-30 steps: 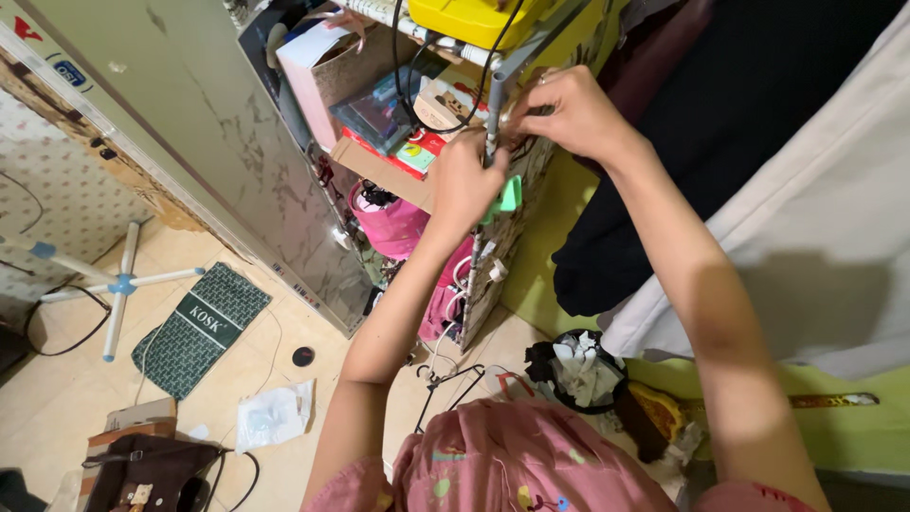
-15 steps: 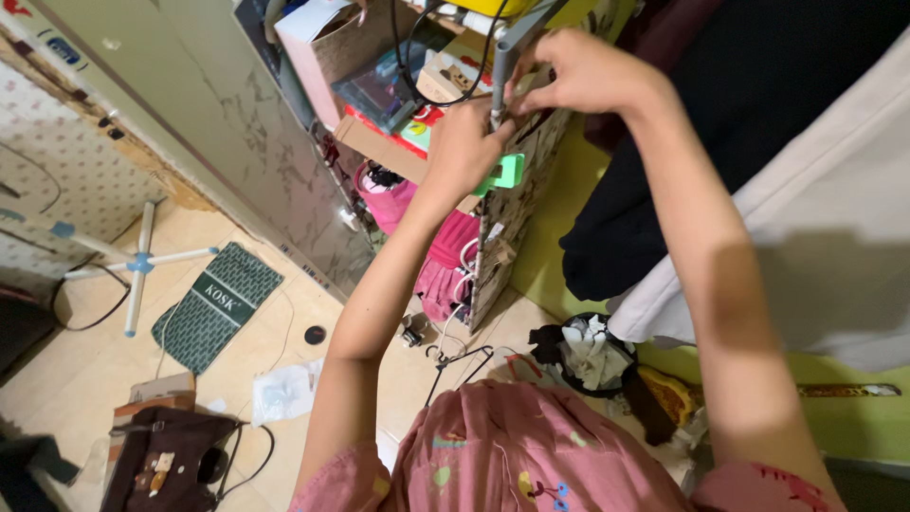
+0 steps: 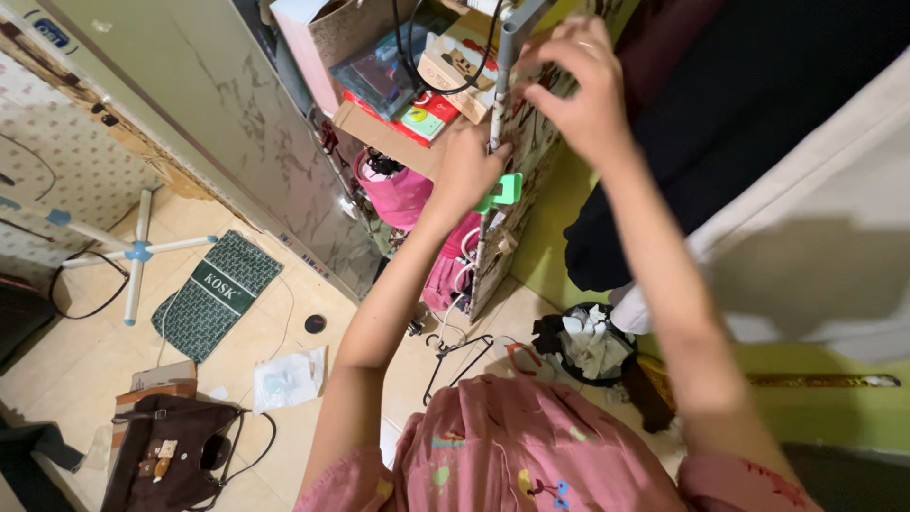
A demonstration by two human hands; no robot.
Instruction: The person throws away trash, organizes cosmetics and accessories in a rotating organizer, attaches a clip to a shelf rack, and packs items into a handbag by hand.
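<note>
Two hands (image 3: 531, 123) grip one grey shelf post (image 3: 500, 90).

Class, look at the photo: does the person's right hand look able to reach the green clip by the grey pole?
Probably yes: the right hand is just above the green clip, though the left hand partly covers it.
</note>
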